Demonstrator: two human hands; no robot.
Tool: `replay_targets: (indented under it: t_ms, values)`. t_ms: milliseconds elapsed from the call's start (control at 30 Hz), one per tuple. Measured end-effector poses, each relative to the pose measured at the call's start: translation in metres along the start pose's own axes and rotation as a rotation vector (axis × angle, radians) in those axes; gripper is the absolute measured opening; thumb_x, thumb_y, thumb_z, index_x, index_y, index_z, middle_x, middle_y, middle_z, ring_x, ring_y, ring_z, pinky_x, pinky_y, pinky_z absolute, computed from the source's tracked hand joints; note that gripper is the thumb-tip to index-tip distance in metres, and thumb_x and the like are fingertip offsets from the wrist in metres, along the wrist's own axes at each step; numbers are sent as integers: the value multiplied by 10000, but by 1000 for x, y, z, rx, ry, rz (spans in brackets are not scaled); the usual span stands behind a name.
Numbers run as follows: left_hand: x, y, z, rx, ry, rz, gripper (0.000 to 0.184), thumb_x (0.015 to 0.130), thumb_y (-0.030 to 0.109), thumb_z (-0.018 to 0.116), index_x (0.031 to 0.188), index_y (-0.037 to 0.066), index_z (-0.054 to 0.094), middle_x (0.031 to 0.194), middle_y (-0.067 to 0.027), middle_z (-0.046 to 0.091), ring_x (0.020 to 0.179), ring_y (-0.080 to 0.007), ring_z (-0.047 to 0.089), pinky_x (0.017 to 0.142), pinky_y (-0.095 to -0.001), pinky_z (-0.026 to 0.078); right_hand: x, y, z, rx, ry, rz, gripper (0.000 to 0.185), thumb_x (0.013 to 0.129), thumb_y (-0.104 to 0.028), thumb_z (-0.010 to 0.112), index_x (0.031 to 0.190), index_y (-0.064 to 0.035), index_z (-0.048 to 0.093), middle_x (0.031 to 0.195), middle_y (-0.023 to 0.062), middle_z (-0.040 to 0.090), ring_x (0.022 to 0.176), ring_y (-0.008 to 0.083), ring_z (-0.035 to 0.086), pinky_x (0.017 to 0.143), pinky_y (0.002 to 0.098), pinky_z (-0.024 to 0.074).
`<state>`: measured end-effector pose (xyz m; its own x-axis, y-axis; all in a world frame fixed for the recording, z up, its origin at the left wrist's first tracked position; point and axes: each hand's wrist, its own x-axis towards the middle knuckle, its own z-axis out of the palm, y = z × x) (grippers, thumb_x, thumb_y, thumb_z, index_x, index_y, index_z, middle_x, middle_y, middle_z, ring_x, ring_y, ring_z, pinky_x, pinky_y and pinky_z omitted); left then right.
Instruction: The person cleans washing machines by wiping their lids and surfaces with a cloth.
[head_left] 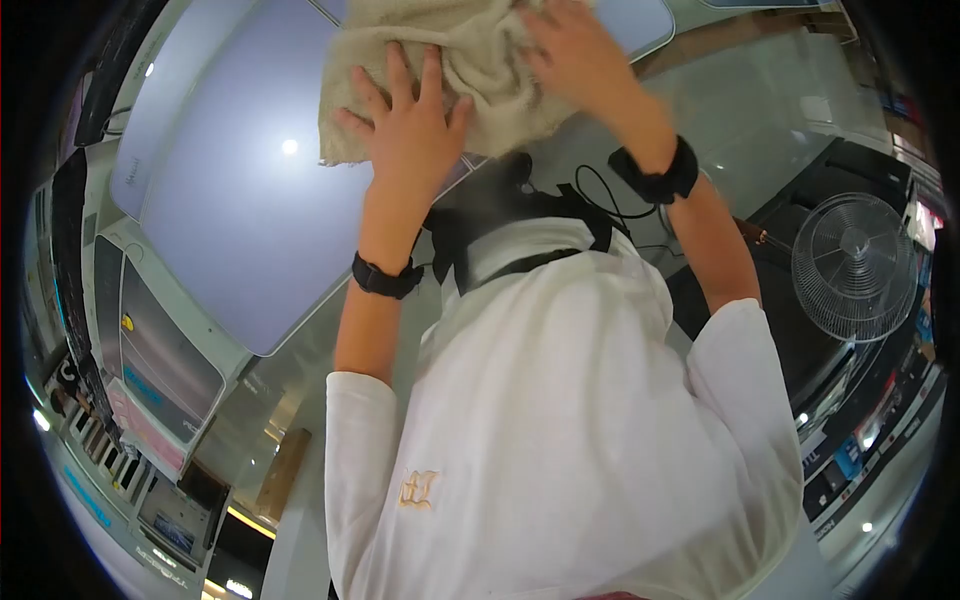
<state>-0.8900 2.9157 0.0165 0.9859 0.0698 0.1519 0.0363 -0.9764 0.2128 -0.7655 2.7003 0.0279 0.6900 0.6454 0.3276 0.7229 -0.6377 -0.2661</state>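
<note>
A beige towel-like cloth (pixel 490 75) lies rumpled at the top of the view, over the edge of a large glossy pale-lavender panel (pixel 240 190). My left hand (pixel 412 125) rests flat on the cloth's left part, with its fingers spread. At the cloth's right side my right hand (pixel 580 60) touches it, fingers apart and slightly blurred. Some of the right fingertips are cut off by the top edge of the view. Each wrist wears a black band.
A wire-caged fan (pixel 855 265) stands at the right, near dark boxes. A black cable (pixel 600 195) loops beside my right forearm. At the left is a grey appliance panel (pixel 165 340) with stickers. Glossy floor (pixel 740 110) shows at the upper right.
</note>
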Motion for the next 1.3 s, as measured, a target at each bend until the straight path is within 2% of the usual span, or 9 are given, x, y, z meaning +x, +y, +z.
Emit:
replay_targets:
  t_ms: [100, 300, 400, 500, 633, 700, 900, 1133, 1300]
  values:
    - [-28, 12, 0, -5, 5, -34, 663, 1010, 481, 605, 1607, 231, 460, 1717, -200, 286, 1529, -617, 179, 1070, -879, 143, -34, -30, 12, 115, 66, -10, 520, 880, -80, 663, 1394, -160, 669, 1547, 94, 559, 1450, 296, 504, 1203, 497, 403]
    - [-40, 28, -10, 50, -72, -151, 648, 1028, 522, 588, 1623, 305, 448, 1740, -181, 244, 1538, -629, 131, 1105, -860, 132, -51, 36, -15, 50, -11, -50, 471, 865, -78, 644, 1333, -28, 665, 1480, 161, 584, 1389, 356, 534, 1146, 484, 447]
    - [-11, 27, -13, 35, -72, -200, 681, 988, 566, 629, 1615, 369, 451, 1745, -177, 234, 1534, -645, 111, 1107, -871, 96, -14, 44, -22, 132, -57, 86, 509, 843, -72, 651, 1349, -20, 655, 1450, 177, 596, 1392, 367, 530, 1138, 484, 452]
    - [10, 18, -5, -18, -7, -231, 731, 919, 599, 686, 1590, 392, 482, 1736, -186, 251, 1524, -662, 104, 1064, -907, 80, 15, 35, -3, 160, 48, 92, 432, 906, -140, 648, 1320, -19, 659, 1310, 294, 641, 1254, 489, 580, 1064, 547, 480]
    - [11, 16, -3, -18, 27, -235, 758, 886, 587, 723, 1581, 380, 501, 1727, -197, 270, 1526, -661, 107, 1053, -918, 85, 10, 15, 14, 128, -30, -20, 493, 878, -85, 660, 1365, -17, 640, 1396, 275, 609, 1342, 467, 543, 1119, 526, 453]
    - [7, 16, -3, -11, 41, -226, 760, 885, 561, 736, 1579, 349, 510, 1716, -214, 287, 1528, -649, 139, 1097, -880, 120, -8, 2, 4, 149, -74, -90, 549, 817, -5, 670, 1365, -14, 639, 1475, 219, 591, 1428, 415, 506, 1174, 506, 417]
    - [8, 22, 0, -36, 96, -218, 760, 890, 495, 754, 1566, 233, 528, 1663, -302, 326, 1506, -633, 246, 1180, -742, 257, -40, 41, -21, 45, -47, -72, 559, 840, -52, 636, 1399, -27, 622, 1408, 218, 630, 1419, 378, 515, 1158, 496, 419]
    - [21, 34, 3, -54, 85, -126, 795, 915, 375, 721, 1548, -29, 462, 1615, -357, 358, 1504, -578, 311, 1199, -648, 326, -2, 20, 6, -5, -35, 15, 508, 871, -116, 666, 1371, -24, 643, 1471, 222, 589, 1408, 431, 510, 1155, 535, 407]
    - [-15, 61, -3, 20, -61, -36, 807, 934, 294, 712, 1579, -62, 383, 1624, -329, 360, 1531, -549, 287, 1202, -612, 351, -43, -15, -15, 158, -159, -80, 503, 879, -86, 640, 1377, -18, 644, 1514, 219, 561, 1446, 431, 477, 1182, 563, 375]
